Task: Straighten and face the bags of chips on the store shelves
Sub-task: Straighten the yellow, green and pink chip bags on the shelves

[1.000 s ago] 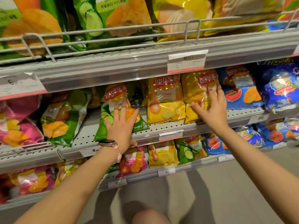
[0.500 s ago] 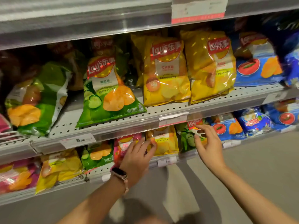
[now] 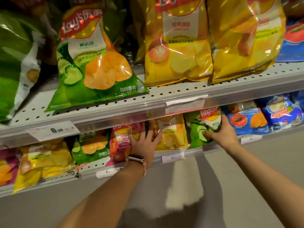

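On the bottom shelf small chip bags stand in a row. My left hand, fingers spread and straight, presses across a pink bag and a small yellow bag. My right hand grips a small green cucumber bag, thumb on its front and fingers round its right edge. Blue bags sit to the right of it. On the shelf above stand a large green bag and two large yellow bags.
The middle shelf's perforated edge with price tags overhangs the lower row. More small yellow and green bags lie at lower left. Grey floor lies below the shelving.
Both hands dropped from the middle shelf's bags to the bottom shelf. The left hand now lies on the pink and yellow bags; the right hand has taken hold of the small green bag.
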{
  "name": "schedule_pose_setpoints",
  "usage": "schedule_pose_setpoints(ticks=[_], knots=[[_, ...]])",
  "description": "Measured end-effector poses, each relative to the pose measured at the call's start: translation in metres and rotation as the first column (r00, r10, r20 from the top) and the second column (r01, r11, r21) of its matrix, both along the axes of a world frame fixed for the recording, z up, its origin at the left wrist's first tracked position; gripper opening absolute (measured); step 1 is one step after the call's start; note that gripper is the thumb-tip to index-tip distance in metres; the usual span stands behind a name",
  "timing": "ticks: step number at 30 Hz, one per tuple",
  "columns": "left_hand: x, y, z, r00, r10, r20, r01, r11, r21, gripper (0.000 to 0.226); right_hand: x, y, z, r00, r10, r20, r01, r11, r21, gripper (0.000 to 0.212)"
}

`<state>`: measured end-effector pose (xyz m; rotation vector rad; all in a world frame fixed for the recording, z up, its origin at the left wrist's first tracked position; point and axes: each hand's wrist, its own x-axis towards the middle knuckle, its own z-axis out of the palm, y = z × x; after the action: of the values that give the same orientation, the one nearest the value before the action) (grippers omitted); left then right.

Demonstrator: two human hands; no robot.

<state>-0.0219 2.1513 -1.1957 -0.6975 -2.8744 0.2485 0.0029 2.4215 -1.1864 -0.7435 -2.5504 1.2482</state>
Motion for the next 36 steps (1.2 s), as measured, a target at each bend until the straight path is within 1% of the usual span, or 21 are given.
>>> schedule_pose_setpoints(ticks=[1, 2, 3, 4, 6, 7, 8, 10, 12, 14, 16, 17, 18, 19, 22, 26, 28, 31, 34, 36], knots=[[0.001, -0.001, -0.002, 1.000, -0.018, -0.005, 0.018, 0.999, 0.032, 0.058, -0.001, 0.001, 0.000, 1.000, -0.023, -0.014, 0.023, 0.999, 0.029, 0.069], [0.002, -0.001, -0.004, 0.999, -0.031, -0.012, 0.032, 0.998, 0.048, 0.052, -0.002, 0.002, -0.001, 0.999, -0.048, -0.023, 0.049, 0.998, 0.046, 0.059], [0.001, -0.003, -0.006, 0.998, -0.046, -0.053, 0.049, 0.997, 0.061, 0.052, -0.003, 0.002, -0.001, 0.998, -0.064, -0.028, 0.066, 0.996, 0.055, 0.053], [0.001, -0.006, -0.008, 0.995, -0.049, -0.083, 0.055, 0.996, 0.066, 0.058, -0.004, 0.002, -0.001, 0.997, -0.072, -0.027, 0.073, 0.996, 0.057, 0.051], [0.004, -0.011, -0.010, 0.996, -0.034, -0.084, 0.041, 0.995, 0.091, 0.106, -0.004, 0.000, -0.002, 0.995, -0.089, -0.039, 0.090, 0.995, 0.042, 0.048], [0.006, -0.015, -0.009, 0.996, -0.008, -0.092, 0.022, 0.987, 0.160, 0.115, -0.004, -0.001, -0.002, 0.994, -0.102, -0.049, 0.103, 0.994, 0.031, 0.047], [0.008, -0.020, -0.007, 0.993, 0.041, -0.110, -0.010, 0.964, 0.267, 0.115, -0.003, -0.002, -0.003, 0.992, -0.110, -0.059, 0.112, 0.994, 0.020, 0.047], [0.011, -0.028, -0.004, 0.972, 0.216, -0.097, -0.150, 0.879, 0.452, 0.109, -0.002, -0.005, -0.005, 0.990, -0.121, -0.066, 0.121, 0.993, -0.005, 0.045], [0.009, -0.034, -0.002, 0.924, 0.381, 0.000, -0.310, 0.752, 0.582, 0.110, -0.001, -0.008, -0.006, 0.988, -0.133, -0.078, 0.132, 0.991, -0.026, 0.042], [0.005, -0.039, 0.002, 0.842, 0.515, 0.164, -0.481, 0.576, 0.661, 0.115, 0.001, -0.011, -0.006, 0.984, -0.157, -0.084, 0.155, 0.987, -0.032, 0.041], [0.000, -0.046, 0.004, 0.748, 0.560, 0.356, -0.626, 0.416, 0.660, 0.119, 0.003, -0.014, -0.002, 0.980, -0.181, -0.086, 0.178, 0.983, -0.039, 0.042], [-0.002, -0.050, 0.003, 0.714, 0.552, 0.431, -0.669, 0.356, 0.652, 0.121, 0.004, -0.015, -0.001, 0.978, -0.187, -0.090, 0.183, 0.982, -0.047, 0.042], [-0.004, -0.054, 0.000, 0.694, 0.531, 0.487, -0.696, 0.318, 0.644, 0.119, 0.005, -0.015, 0.000, 0.977, -0.192, -0.094, 0.187, 0.981, -0.057, 0.042], [-0.005, -0.057, -0.003, 0.687, 0.506, 0.522, -0.706, 0.297, 0.643, 0.112, 0.007, -0.015, 0.001, 0.975, -0.200, -0.097, 0.194, 0.978, -0.070, 0.042], [-0.006, -0.063, -0.007, 0.706, 0.452, 0.545, -0.686, 0.243, 0.686, 0.085, 0.013, -0.019, 0.003, 0.967, -0.219, -0.131, 0.207, 0.973, -0.099, 0.041], [-0.003, -0.066, -0.006, 0.755, 0.396, 0.522, -0.623, 0.185, 0.760, 0.071, 0.022, -0.026, 0.013, 0.954, -0.220, -0.203, 0.200, 0.973, -0.117, 0.039], [0.002, -0.068, -0.005, 0.783, 0.370, 0.499, -0.582, 0.156, 0.798, 0.068, 0.030, -0.031, 0.018, 0.943, -0.236, -0.233, 0.208, 0.969, -0.135, 0.037], [0.013, -0.070, 0.006, 0.801, 0.314, 0.510, -0.566, 0.118, 0.816, 0.063, 0.045, -0.048, 0.022, 0.931, -0.267, -0.250, 0.216, 0.953, -0.213, 0.037], [0.026, -0.076, 0.021, 0.801, 0.243, 0.548, -0.581, 0.094, 0.808, 0.070, 0.059, -0.076, 0.029, 0.933, -0.254, -0.255, 0.180, 0.943, -0.280, 0.033], [0.036, -0.090, 0.027, 0.789, 0.248, 0.562, -0.598, 0.098, 0.796, 0.076, 0.065, -0.100, 0.034, 0.940, -0.228, -0.254, 0.145, 0.941, -0.306, 0.030]])
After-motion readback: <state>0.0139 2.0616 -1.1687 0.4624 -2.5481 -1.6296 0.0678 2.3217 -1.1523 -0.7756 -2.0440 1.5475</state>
